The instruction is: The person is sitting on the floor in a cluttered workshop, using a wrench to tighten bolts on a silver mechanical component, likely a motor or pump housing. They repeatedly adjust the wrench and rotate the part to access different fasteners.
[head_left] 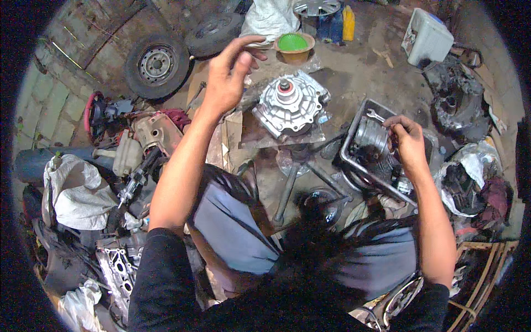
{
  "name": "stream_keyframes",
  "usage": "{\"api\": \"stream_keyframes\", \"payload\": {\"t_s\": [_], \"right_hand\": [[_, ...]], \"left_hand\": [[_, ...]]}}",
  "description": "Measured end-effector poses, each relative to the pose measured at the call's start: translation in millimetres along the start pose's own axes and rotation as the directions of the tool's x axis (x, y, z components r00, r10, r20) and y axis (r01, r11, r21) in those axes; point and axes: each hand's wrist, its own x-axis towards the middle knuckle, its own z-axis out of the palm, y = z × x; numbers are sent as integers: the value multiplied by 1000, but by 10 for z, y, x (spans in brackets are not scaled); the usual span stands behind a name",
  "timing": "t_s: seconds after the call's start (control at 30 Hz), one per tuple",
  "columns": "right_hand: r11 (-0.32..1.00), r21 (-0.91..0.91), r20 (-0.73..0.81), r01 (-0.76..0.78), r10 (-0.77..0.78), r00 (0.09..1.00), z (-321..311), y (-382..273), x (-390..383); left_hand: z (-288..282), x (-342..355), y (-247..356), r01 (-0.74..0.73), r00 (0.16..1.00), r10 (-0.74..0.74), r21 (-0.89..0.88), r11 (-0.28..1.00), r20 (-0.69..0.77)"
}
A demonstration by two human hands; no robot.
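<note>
A silver ribbed metal housing [293,105] with a central shaft and a reddish ring sits in front of me on a flat board [310,138]. Raised to the left of it is my left hand [228,77], its fingers stretched and apart, with nothing seen in it. My right hand [408,141] is closed around a combination wrench [376,115], whose open jaw sticks out to the left of the fingers. Below that wrench, a dark rectangular metal tray [344,150] holds a round ribbed metal drum [371,137] and other greasy parts.
A green bowl [292,42] rests in a brown basin beyond the housing. Wheels with tyres [157,64] lean at the far left. A white plastic container [427,37] and a blackened casing [456,102] lie at the right. Engine parts [119,268] and sacks [77,191] crowd the left.
</note>
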Motion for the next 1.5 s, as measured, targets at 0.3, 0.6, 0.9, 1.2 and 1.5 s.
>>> {"api": "stream_keyframes", "payload": {"t_s": [0.3,0.6,0.9,1.2,1.5], "right_hand": [[996,84,-131,3,8,991,23,-149,63],[995,96,-155,-3,18,988,166,-117,173],[998,52,-15,40,-40,999,323,-202,122],[993,114,55,42,-49,997,349,-383,-165],[991,136,142,10,-30,989,462,-475,-289]], "left_hand": [[436,83,-365,-161,824,186,-94,982,535],[581,-6,-402,-71,910,123,-143,987,397],[752,-59,-114,13,1000,-13,141,990,-1],[648,-164,108,-39,995,57,226,973,-77],[622,-153,-6,186,982,-176,264,946,-60]]}}
